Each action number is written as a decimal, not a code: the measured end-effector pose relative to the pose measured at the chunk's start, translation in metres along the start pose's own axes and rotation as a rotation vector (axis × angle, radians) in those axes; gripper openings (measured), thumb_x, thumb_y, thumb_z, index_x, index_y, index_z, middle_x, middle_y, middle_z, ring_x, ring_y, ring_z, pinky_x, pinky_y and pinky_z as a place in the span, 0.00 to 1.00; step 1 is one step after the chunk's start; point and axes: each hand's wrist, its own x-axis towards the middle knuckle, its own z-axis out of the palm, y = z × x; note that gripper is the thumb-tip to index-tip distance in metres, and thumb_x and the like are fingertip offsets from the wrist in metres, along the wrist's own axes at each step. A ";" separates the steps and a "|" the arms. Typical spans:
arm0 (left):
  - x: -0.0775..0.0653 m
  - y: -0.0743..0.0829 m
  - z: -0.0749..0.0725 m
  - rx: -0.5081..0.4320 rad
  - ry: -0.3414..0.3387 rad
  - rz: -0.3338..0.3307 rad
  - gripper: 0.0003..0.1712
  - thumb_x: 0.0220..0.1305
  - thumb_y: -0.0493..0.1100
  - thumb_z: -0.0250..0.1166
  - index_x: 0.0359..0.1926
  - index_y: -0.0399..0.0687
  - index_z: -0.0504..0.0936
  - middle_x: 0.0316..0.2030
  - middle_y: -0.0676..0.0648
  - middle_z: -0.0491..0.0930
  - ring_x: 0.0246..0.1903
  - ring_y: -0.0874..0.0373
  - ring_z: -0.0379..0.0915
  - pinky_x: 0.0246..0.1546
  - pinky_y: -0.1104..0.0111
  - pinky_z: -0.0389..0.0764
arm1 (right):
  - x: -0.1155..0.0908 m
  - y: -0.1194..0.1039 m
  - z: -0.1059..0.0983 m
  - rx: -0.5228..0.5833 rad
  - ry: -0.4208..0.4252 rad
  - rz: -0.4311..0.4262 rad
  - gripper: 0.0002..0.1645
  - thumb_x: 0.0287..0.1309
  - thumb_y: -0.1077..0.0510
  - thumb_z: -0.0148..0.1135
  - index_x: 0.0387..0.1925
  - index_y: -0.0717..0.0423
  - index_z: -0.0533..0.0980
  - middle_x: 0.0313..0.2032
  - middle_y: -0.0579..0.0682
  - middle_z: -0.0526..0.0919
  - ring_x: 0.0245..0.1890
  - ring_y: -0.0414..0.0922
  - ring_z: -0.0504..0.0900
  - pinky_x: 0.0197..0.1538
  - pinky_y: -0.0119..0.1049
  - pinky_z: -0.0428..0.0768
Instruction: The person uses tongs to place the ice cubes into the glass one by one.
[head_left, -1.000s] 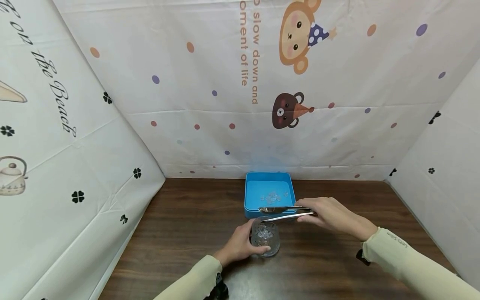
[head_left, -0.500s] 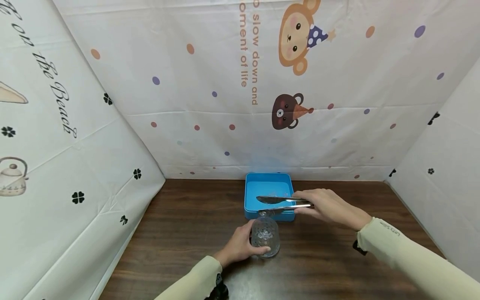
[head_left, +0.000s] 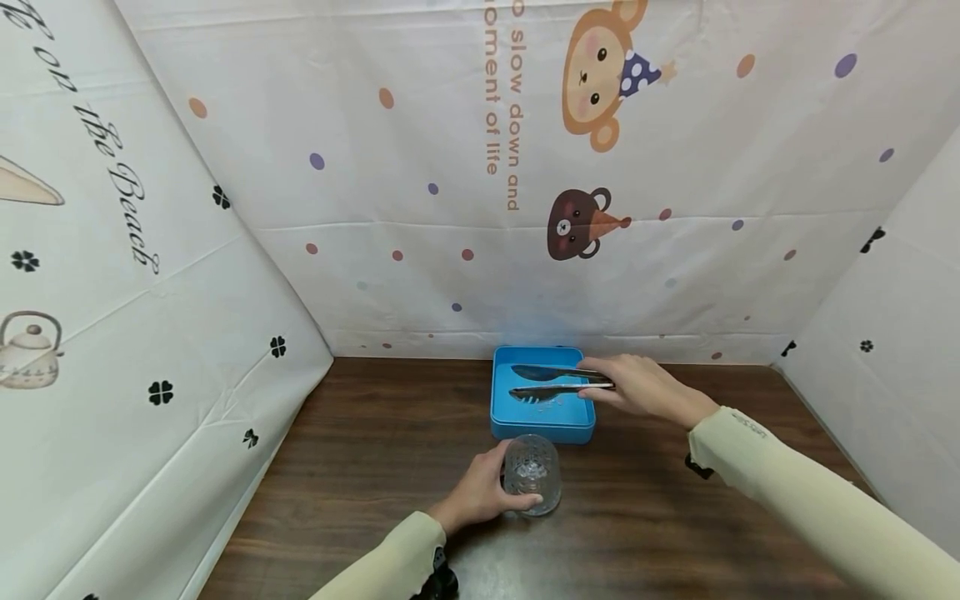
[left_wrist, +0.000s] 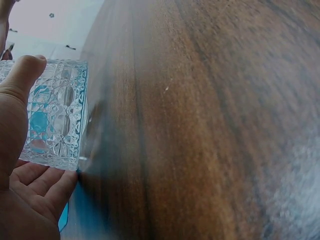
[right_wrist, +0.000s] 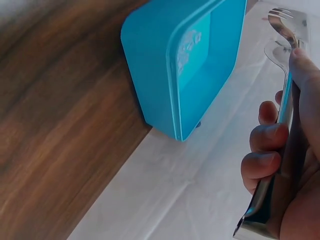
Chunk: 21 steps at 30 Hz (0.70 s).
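Left hand (head_left: 483,490) grips the patterned glass (head_left: 532,473), thumb and fingers on opposite sides; the glass stands upright on the table (head_left: 375,467), near the front wall of the blue tray (head_left: 543,434). Right hand (head_left: 643,386) is wrapped round the metal tongs (head_left: 570,387), their tips parted over the tray; the two hands are well apart. Clear pieces (right_wrist: 189,47) lie loose on the tray floor. Risks, as judged: the pieces look small and slick — a weak or off-centre pinch could let them slide out; a low pass could catch the tray wall and shift it; a knock against the glass rim could jolt the glass — or spill pieces onto the table.
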 end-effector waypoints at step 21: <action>0.000 0.001 0.001 -0.013 0.003 0.021 0.44 0.58 0.58 0.77 0.69 0.49 0.69 0.55 0.48 0.81 0.49 0.63 0.80 0.48 0.69 0.82 | 0.023 0.026 0.002 0.001 0.004 0.047 0.32 0.70 0.39 0.62 0.64 0.57 0.77 0.52 0.55 0.86 0.38 0.45 0.87 0.44 0.53 0.85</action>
